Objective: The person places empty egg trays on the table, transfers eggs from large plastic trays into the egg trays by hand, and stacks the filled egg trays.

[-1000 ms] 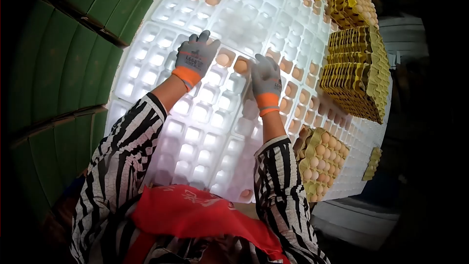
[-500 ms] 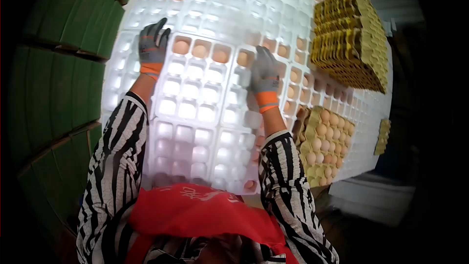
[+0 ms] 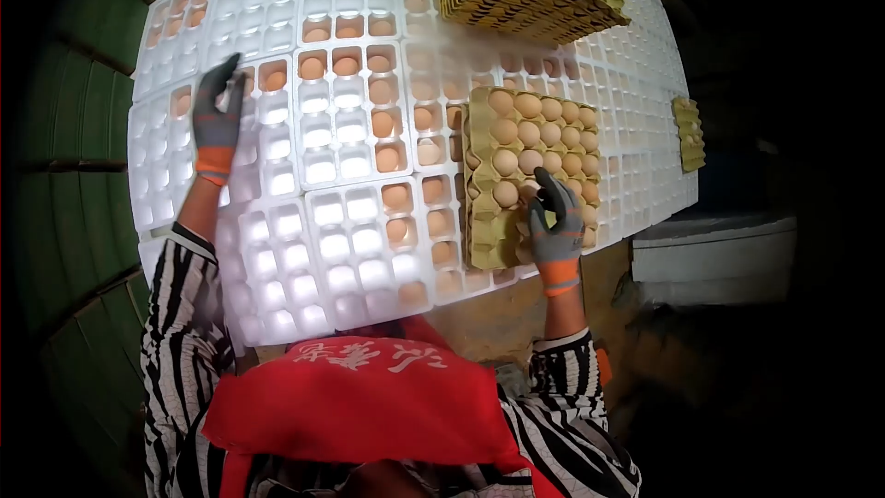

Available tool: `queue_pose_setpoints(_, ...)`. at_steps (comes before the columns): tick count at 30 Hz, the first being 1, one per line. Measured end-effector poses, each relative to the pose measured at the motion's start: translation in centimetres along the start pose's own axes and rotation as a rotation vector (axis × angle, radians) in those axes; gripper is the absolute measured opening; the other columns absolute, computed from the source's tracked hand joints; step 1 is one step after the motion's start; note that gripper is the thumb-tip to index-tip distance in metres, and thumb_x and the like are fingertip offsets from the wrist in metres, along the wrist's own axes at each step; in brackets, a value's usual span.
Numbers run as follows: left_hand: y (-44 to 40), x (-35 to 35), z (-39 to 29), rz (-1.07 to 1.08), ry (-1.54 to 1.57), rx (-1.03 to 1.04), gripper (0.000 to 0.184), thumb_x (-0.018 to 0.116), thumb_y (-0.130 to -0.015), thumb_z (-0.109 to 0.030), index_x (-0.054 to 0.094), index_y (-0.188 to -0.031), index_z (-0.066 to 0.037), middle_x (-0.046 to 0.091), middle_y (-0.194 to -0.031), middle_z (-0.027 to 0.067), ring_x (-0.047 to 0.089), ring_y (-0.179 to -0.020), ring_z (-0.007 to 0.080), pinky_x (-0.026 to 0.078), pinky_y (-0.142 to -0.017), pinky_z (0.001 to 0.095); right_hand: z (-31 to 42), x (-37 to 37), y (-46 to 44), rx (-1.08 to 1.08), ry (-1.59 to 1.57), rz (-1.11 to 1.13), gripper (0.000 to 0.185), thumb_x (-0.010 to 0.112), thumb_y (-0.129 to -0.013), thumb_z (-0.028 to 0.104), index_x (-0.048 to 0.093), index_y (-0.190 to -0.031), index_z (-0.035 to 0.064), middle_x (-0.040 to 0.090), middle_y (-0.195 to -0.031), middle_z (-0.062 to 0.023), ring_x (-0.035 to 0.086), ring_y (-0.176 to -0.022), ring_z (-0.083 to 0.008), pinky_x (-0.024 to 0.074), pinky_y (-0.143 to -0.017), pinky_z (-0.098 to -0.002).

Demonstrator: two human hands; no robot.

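Observation:
My left hand (image 3: 219, 111), in a grey glove with an orange cuff, hovers over the white foam egg trays (image 3: 318, 171). Its thumb and fingers are apart, with no egg visible in them; a brown egg (image 3: 273, 79) sits in a pocket just to their right. My right hand (image 3: 559, 221), gloved alike, reaches over a yellowish pulp egg carton (image 3: 493, 238) full of eggs except for its near-left corner. Its thumb and fingertips close around an egg (image 3: 528, 191) at the edge of that bare corner. The fingers partly cover this egg.
A tall stack of pulp cartons (image 3: 516, 0) stands on the foam trays at the back. A small carton pile (image 3: 689, 134) lies at the right edge. Green panels (image 3: 88, 212) line the left side. A white foam box (image 3: 714, 258) sits lower at the right.
The view has swung right. My right hand has moved from the foam pockets to an egg in the pulp carton. More eggs now show in the foam trays, and my left hand stays over them.

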State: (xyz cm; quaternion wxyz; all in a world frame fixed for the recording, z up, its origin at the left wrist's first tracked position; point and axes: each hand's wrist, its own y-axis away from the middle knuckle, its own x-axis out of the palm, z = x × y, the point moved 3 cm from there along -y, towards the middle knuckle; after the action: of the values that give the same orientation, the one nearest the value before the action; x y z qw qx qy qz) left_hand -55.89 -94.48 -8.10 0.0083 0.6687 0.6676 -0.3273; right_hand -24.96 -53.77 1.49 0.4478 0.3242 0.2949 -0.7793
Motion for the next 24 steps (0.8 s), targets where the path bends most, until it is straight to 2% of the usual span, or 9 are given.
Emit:
queue_pose_setpoints(5, 10.1, 12.5, -20.8, 0.509, 0.203, 0.266, 0.051, 0.080, -0.079, -0.012, 0.065, -0.127, -0.010, 0.063, -0.126, 0.0119, 0.060, -0.114, 0.0320, 0.050, -0.098, 0.0402, -2.4, -1.0, -1.8, -0.327, 0.465, 0.268, 0.055, 0.070, -0.078, -0.004, 0.064, -0.131, 0.0112, 0.063, -0.123, -0.0135, 0.062, -0.109, -0.0300, 0.0514, -0.096, -0.0359)
queue_pose_setpoints(7, 13.0, 17.2, -25.6, 0.690, 0.034, 0.354, 0.043, 0.078, -0.081, -0.022, 0.066, -0.120, -0.010, 0.063, -0.119, 0.0108, 0.060, -0.108, 0.0311, 0.049, -0.094, 0.0425, -3.6, -2.0, -1.5, -0.270, 0.204, 0.200, 0.054, 0.071, -0.079, -0.001, 0.063, -0.132, 0.0095, 0.063, -0.122, -0.0113, 0.062, -0.111, -0.0283, 0.0526, -0.095, -0.0363)
queue_pose_setpoints(10, 15.1, 21.1, -27.9, 0.780, -0.249, 0.459, 0.038, 0.077, -0.080, -0.022, 0.066, -0.115, -0.010, 0.062, -0.109, 0.0112, 0.060, -0.102, 0.0307, 0.050, -0.089, 0.0437, -8.9, -3.9, -0.5, 0.315, -0.715, 0.092, 0.048, 0.068, -0.083, 0.001, 0.060, -0.131, 0.0042, 0.061, -0.120, -0.0055, 0.064, -0.108, -0.0242, 0.0570, -0.091, -0.0370)
queue_pose_setpoints(14, 14.5, 21.6, -27.9, 0.612, -0.034, 0.325, 0.038, 0.073, -0.081, -0.016, 0.063, -0.117, -0.009, 0.061, -0.104, 0.0118, 0.062, -0.096, 0.0277, 0.051, -0.086, 0.0399, -10.1, -7.2, -0.8, 0.350, -0.923, 0.151, 0.040, 0.073, -0.080, 0.016, 0.065, -0.118, 0.0046, 0.062, -0.098, -0.0128, 0.064, -0.084, -0.0285, 0.0540, -0.078, -0.0371)
queue_pose_setpoints(16, 14.0, 22.2, -25.4, 0.536, 0.707, -0.277, 0.026, 0.066, -0.084, -0.009, 0.062, -0.109, -0.004, 0.059, -0.097, 0.0111, 0.060, -0.087, 0.0219, 0.051, -0.082, 0.0310, -10.2, -6.5, -1.8, 0.070, -0.384, 0.176, 0.045, 0.074, -0.078, 0.018, 0.064, -0.121, 0.0071, 0.063, -0.102, -0.0122, 0.063, -0.090, -0.0305, 0.0532, -0.084, -0.0374)
queue_pose_setpoints(18, 12.4, 21.9, -25.6, 0.546, 0.671, -0.381, 0.027, 0.066, -0.084, -0.011, 0.061, -0.109, -0.003, 0.058, -0.099, 0.0113, 0.059, -0.086, 0.0224, 0.050, -0.080, 0.0318, -8.2, -5.9, -2.2, -0.282, 0.274, 0.168, 0.054, 0.074, -0.079, 0.017, 0.058, -0.130, 0.0106, 0.062, -0.114, -0.0116, 0.062, -0.103, -0.0320, 0.0523, -0.091, -0.0391)
queue_pose_setpoints(19, 11.8, 22.0, -27.0, 0.390, 0.218, 0.140, 0.032, 0.067, -0.083, -0.012, 0.060, -0.113, -0.006, 0.057, -0.103, 0.0108, 0.058, -0.085, 0.0227, 0.050, -0.081, 0.0327, -8.3, -4.4, -2.1, -0.265, 0.438, 0.223, 0.057, 0.074, -0.079, 0.018, 0.056, -0.133, 0.0113, 0.061, -0.117, -0.0121, 0.062, -0.104, -0.0330, 0.0525, -0.091, -0.0402)
queue_pose_setpoints(21, 12.1, 22.8, -29.2, 0.585, -0.218, 0.156, 0.037, 0.072, -0.081, -0.018, 0.061, -0.115, -0.011, 0.057, -0.110, 0.0119, 0.063, -0.091, 0.0282, 0.053, -0.079, 0.0382, -9.7, -2.7, -2.5, -0.206, 0.625, 0.335, 0.062, 0.075, -0.077, 0.019, 0.055, -0.135, 0.0133, 0.063, -0.117, -0.0138, 0.064, -0.103, -0.0328, 0.0535, -0.087, -0.0414)
queue_pose_setpoints(24, 11.8, 25.6, -28.0, 0.771, -0.665, 0.319, 0.038, 0.072, -0.083, -0.020, 0.057, -0.117, -0.013, 0.059, -0.113, 0.0124, 0.066, -0.097, 0.0321, 0.054, -0.076, 0.0435, -13.2, -4.8, -2.4, -0.050, -0.213, 0.155, 0.061, 0.075, -0.077, 0.018, 0.055, -0.135, 0.0121, 0.067, -0.112, -0.0125, 0.066, -0.095, -0.0273, 0.0534, -0.080, -0.0382)
